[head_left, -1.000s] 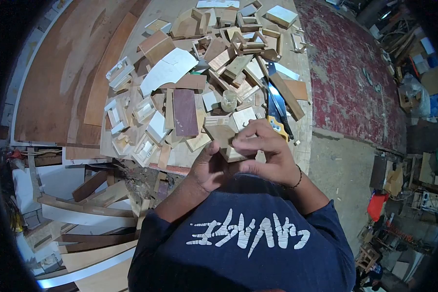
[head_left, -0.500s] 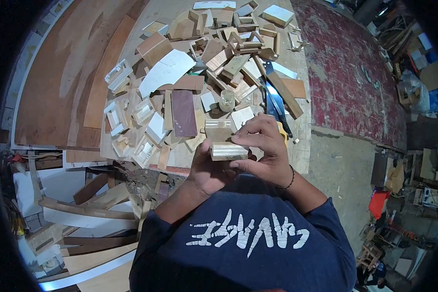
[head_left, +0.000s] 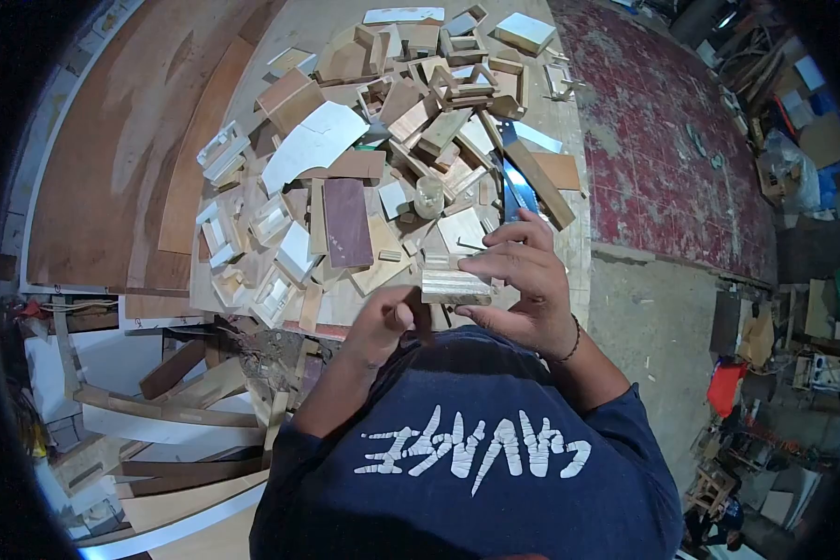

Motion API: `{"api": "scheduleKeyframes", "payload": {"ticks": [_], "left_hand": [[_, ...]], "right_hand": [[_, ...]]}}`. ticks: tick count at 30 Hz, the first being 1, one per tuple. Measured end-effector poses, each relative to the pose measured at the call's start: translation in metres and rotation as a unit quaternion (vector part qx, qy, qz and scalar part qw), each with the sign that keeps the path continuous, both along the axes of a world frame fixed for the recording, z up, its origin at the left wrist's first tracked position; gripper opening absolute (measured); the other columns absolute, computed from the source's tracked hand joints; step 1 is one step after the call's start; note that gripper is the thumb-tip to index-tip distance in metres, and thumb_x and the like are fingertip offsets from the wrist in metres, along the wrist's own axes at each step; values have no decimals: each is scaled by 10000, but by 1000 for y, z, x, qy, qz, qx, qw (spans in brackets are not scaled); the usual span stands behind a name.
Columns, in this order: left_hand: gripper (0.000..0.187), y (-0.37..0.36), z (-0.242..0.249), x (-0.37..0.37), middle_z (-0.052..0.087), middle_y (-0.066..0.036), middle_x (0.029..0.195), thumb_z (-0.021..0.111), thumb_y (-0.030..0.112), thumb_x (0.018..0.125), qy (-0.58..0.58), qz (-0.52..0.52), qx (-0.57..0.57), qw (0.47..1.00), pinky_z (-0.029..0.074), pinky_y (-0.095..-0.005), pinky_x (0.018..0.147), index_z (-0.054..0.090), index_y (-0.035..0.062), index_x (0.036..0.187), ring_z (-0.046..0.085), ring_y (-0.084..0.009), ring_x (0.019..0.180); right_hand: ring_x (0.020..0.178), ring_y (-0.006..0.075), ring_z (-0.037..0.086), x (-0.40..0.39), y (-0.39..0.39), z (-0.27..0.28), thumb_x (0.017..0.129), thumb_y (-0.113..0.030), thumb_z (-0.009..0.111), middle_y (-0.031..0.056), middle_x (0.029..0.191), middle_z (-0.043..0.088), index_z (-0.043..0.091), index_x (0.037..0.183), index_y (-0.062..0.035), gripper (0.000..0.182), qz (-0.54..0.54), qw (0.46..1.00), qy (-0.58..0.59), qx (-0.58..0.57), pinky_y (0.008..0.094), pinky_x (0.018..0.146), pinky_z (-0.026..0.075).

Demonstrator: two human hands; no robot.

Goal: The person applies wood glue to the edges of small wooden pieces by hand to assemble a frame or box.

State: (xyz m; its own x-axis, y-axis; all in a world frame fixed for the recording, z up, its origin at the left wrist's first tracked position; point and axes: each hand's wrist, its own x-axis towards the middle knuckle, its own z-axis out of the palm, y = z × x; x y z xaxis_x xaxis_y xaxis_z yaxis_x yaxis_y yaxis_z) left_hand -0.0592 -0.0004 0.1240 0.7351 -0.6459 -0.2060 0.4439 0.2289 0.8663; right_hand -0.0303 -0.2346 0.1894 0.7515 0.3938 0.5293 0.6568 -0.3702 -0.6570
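Note:
My right hand grips a small grooved wooden block between thumb and fingers, close in front of my chest. The block's pale ridged side faces up toward me. Beside its left end is my left hand, thumb apart from the fingers and the fingertips smeared near the block's lower edge. Just beyond the block, a clear cup stands among wood scraps, with a purple-brown rectangular piece to its left.
Small wooden box frames and offcuts are heaped over the worktable. A handsaw lies at the right of the pile, partly under a wood strip. Curved boards are stacked at lower left.
The block has shifted right in my right hand. My left hand has come away from its left end and dropped slightly, thumb lifted off it.

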Motion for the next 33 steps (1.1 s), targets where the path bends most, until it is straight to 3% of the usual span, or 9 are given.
{"api": "scheduleKeyframes", "payload": {"ticks": [1, 2, 3, 4, 5, 8, 10, 17, 33], "left_hand": [[748, -2, 3, -2, 597, -93, 945, 634, 665, 706, 2, -1, -1, 1000, 462, -315, 776, 549, 29, 1092, 588, -191, 918], [689, -4, 8, -6, 588, -82, 932, 703, 606, 673, -124, 127, 52, 983, 456, -303, 744, 565, 27, 1021, 575, -172, 889], [637, -6, 18, -9, 579, -71, 919, 772, 547, 640, -245, 252, 104, 930, 449, -292, 711, 581, 25, 950, 562, -153, 859], [620, -6, 22, -5, 596, -94, 964, 836, 429, 607, -314, 276, 99, 903, 456, -304, 744, 595, 12, 997, 572, -182, 893], [620, -8, 32, -3, 596, -94, 964, 836, 429, 607, -313, 280, 101, 902, 456, -304, 744, 595, 12, 997, 572, -182, 893], [629, -12, 68, 4, 618, -154, 1048, 842, 355, 608, -513, 237, 244, 788, 469, -343, 811, 612, -8, 1067, 599, -252, 977], [577, -13, 60, 9, 630, -144, 1021, 841, 329, 613, -526, 226, 222, 789, 472, -351, 805, 627, -3, 1033, 608, -259, 964], [409, -17, 60, 11, 663, -122, 932, 828, 237, 640, -540, 207, 165, 799, 474, -371, 793, 666, 14, 943, 634, -278, 935], [401, -13, 60, 11, 661, -127, 907, 845, 169, 603, -527, 206, 134, 814, 482, -375, 785, 666, 10, 924, 642, -281, 919]], "right_hand": [[966, 231, 560, -2, -1, 1, 607, -291, 803, 20, 779, 654, 700, 965, -141, 402, 2, 1000, 12, -7, 447, 1021, 256], [966, 231, 560, -3, -2, 3, 607, -291, 803, 20, 779, 654, 700, 965, -141, 402, 3, 1000, 15, -8, 447, 1021, 256], [971, 228, 561, -5, -2, 4, 601, -290, 805, 13, 761, 650, 706, 961, -143, 401, 3, 1000, 19, -10, 450, 1025, 253], [975, 224, 561, -5, -1, 5, 595, -288, 806, 6, 743, 646, 712, 957, -145, 401, 5, 1000, 23, -13, 452, 1030, 249], [975, 224, 561, -6, 0, 6, 595, -288, 806, 6, 743, 646, 712, 957, -145, 401, 9, 1000, 25, -13, 452, 1030, 249], [980, 220, 562, -8, 0, 7, 594, -286, 803, -3, 728, 642, 715, 962, -148, 403, 23, 999, 27, -15, 454, 1035, 246], [979, 205, 555, -8, -2, 8, 641, -319, 785, 1, 869, 654, 696, 1013, -181, 406, 43, 999, 25, -22, 479, 1019, 241], [987, 200, 556, -9, -4, 13, 656, -331, 777, 2, 857, 659, 703, 990, -160, 382, 54, 998, 28, -33, 482, 1023, 227], [1013, 201, 561, -8, 0, 13, 694, -312, 754, -3, 908, 678, 707, 968, -159, 318, 81, 995, 54, -27, 484, 1047, 194]]}}
